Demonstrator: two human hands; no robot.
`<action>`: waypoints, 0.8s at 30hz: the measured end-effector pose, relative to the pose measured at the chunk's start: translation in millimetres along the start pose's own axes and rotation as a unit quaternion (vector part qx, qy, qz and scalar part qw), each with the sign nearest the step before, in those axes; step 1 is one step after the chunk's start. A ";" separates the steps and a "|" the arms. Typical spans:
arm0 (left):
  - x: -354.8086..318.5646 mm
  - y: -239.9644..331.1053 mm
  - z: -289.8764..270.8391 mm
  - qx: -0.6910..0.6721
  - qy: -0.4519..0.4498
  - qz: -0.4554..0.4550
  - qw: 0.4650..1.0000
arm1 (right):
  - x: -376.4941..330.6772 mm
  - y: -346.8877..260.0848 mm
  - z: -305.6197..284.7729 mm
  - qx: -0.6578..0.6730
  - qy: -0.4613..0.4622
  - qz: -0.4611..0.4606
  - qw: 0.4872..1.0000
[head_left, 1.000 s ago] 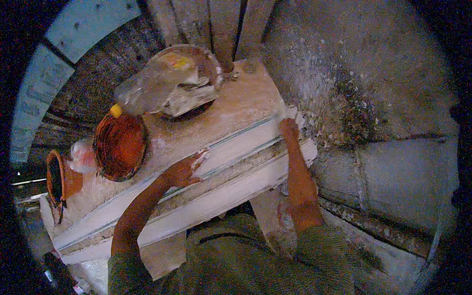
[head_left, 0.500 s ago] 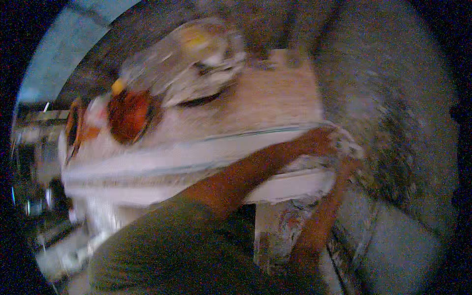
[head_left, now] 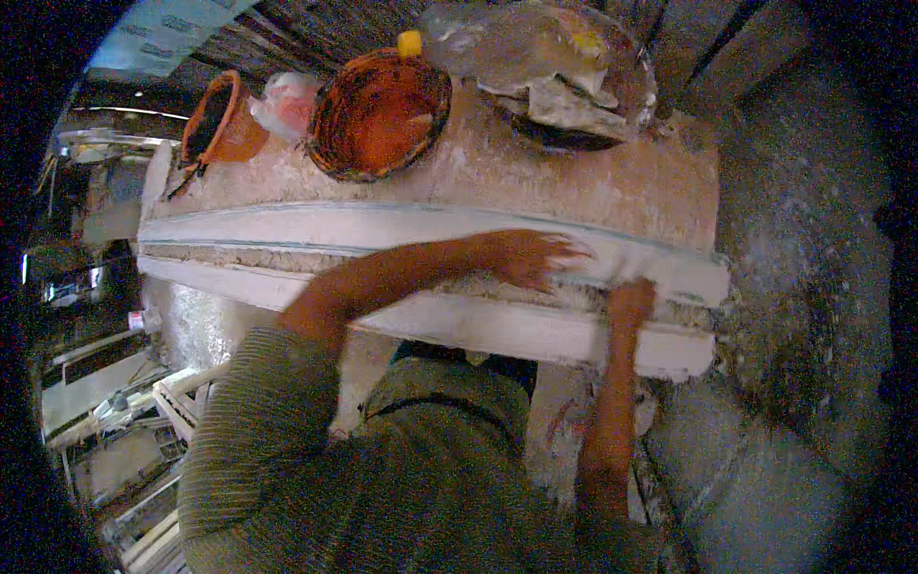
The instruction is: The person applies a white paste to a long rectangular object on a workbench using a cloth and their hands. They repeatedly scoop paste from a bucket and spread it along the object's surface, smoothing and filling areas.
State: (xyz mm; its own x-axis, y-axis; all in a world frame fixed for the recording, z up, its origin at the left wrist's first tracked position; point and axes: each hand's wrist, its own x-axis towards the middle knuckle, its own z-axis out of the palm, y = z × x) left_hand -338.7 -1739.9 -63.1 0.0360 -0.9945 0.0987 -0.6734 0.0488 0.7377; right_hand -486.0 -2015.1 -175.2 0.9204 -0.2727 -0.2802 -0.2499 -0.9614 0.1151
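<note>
The far white moulding strip (head_left: 316,222) lies lengthwise across the counter (head_left: 669,182), its long edges marked by blue-green lines, with the near white strip (head_left: 459,320) parallel to it on the person's side and a rough, crumbly band between them. Handling it well looks to be a matter of light, even pressure: the palm kept low and flat to the face, strokes following the length rather than crossing it, and the thin edges spared any sideways push, since the ragged right end seems likely to chip. The left hand (head_left: 521,258) reaches across the body to the right part of the far strip, its fingers (head_left: 566,252) spread apart, pale at the tips (white residue, by the look of it) and closed around nothing; whether they press on the face or hover just over it is blurred. The right hand (head_left: 633,304) is beside it, over the far strip's near edge, its fingers apparently curled under; I cannot tell whether they pinch anything. Beyond the strips stand a crusted orange basin (head_left: 378,120) and, to its left, a tipped orange bucket (head_left: 244,134).
</note>
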 end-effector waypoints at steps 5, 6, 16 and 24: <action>-219.3 33.0 -62.8 0.154 -0.106 -0.151 0.971 | -66.3 -197.6 -109.5 0.214 -0.156 0.012 0.964; -253.4 40.4 -73.7 0.173 -0.146 -0.204 0.952 | -73.4 -223.0 -128.4 0.253 -0.175 -0.027 0.951; -306.0 31.0 -88.7 0.239 -0.151 -0.189 0.940 | -135.7 -361.6 -176.2 0.290 0.169 -0.029 0.942; -131.2 13.3 -52.6 0.290 -0.097 0.003 0.952 | -118.4 -203.4 -113.5 0.160 -0.037 0.018 0.986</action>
State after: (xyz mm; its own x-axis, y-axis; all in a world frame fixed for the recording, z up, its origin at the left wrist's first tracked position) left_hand -313.5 -1603.9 -31.1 -0.0690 -0.9955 -0.0657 -0.9699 0.0515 0.2381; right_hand -510.0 -1783.1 -57.2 0.8878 -0.2978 -0.3509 -0.3753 -0.9098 -0.1775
